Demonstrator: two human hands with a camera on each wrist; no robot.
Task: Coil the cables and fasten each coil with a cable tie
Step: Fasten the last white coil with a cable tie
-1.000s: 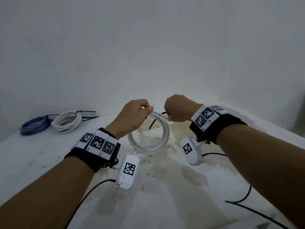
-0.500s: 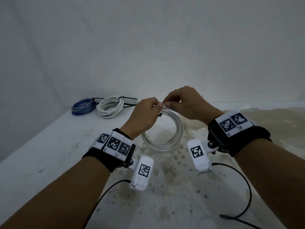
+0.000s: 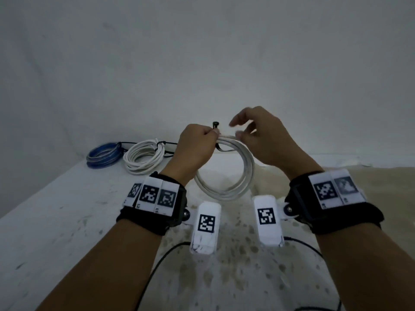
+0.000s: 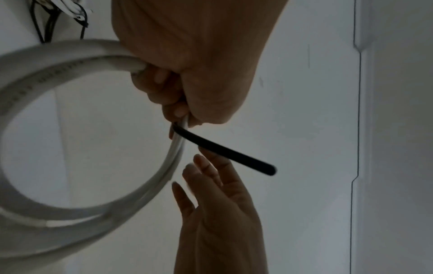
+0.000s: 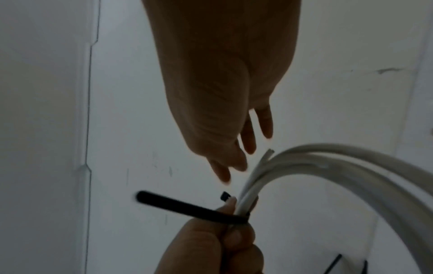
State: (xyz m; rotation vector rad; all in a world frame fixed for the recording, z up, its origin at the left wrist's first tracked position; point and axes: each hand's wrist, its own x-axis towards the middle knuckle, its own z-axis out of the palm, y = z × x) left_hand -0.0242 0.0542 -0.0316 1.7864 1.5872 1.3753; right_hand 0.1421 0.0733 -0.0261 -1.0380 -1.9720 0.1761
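left hand [image 3: 197, 144] grips a smooth white cable coil [image 3: 226, 176], round and glossy, held upright at frame centre above the stained surface [image 3: 56, 221]. a flat black cable tie [image 4: 225, 153] pokes out from the same grip. right hand [image 3: 262, 138] hovers just beside, fingers loose, holding nothing. blue coil [image 3: 103, 154] and tied white coil [image 3: 143, 160] lie mid-left.
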